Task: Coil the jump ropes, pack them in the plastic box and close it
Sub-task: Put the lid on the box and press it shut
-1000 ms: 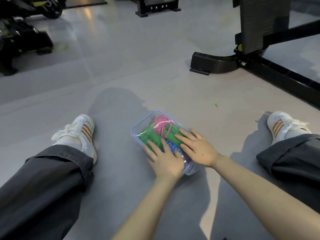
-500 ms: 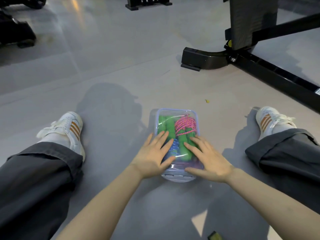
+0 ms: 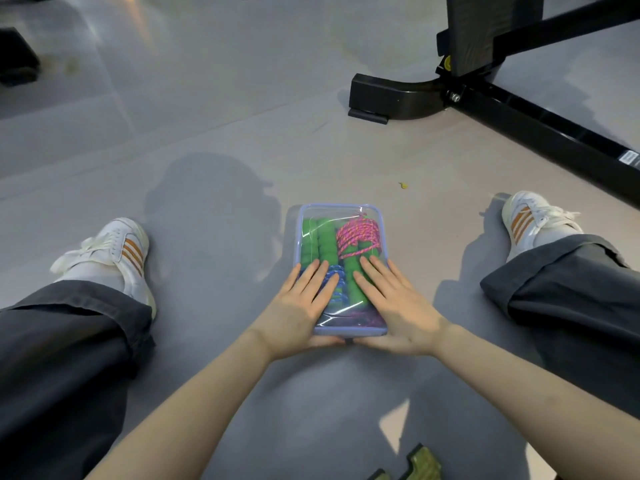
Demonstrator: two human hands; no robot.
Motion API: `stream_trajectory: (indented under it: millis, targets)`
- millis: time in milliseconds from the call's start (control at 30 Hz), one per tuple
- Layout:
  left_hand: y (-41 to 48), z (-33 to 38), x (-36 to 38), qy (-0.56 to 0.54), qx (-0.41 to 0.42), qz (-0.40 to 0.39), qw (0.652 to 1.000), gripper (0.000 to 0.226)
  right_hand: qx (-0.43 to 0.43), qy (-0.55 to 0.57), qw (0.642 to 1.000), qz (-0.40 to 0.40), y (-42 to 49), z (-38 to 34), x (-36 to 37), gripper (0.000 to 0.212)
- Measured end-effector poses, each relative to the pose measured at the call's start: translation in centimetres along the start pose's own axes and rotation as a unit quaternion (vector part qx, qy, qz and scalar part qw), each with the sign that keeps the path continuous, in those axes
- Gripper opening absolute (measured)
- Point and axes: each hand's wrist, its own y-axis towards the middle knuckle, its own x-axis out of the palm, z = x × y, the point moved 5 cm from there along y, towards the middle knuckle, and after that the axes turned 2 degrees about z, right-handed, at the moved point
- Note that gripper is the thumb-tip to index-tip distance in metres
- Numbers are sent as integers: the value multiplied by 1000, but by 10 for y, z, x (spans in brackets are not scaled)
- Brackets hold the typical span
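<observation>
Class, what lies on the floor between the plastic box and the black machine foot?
Head view: between the plastic box and the black machine foot lies bare floor with one small yellow scrap.

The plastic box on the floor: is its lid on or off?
On. The lid covers the box, jump ropes inside; the left hand and right hand press flat on it. Whether it is latched, I cannot tell.

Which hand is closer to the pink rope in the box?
Right. The right hand lies flat on the lid, fingertips just short of the pink rope; the left hand lies farther left, by the green handles.
</observation>
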Motion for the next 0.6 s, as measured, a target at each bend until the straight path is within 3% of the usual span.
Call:
stream_trajectory:
  millis: [267,433,500,600]
  targets:
    - [2,-4,-7,42,23,-19,999,90,41,-8,999,33,2,-5,-2,97]
    - [-8,-72,-38,151,80,-73,982,77,46,27,996,72,10,-41,-8,83]
    - [-20,-103,-52,186,11,-72,980,67,11,42,995,95,14,-54,-15,72]
    - [-31,-105,-66,119,-200,-49,971,62,4,102,990,93,23,-46,-21,70]
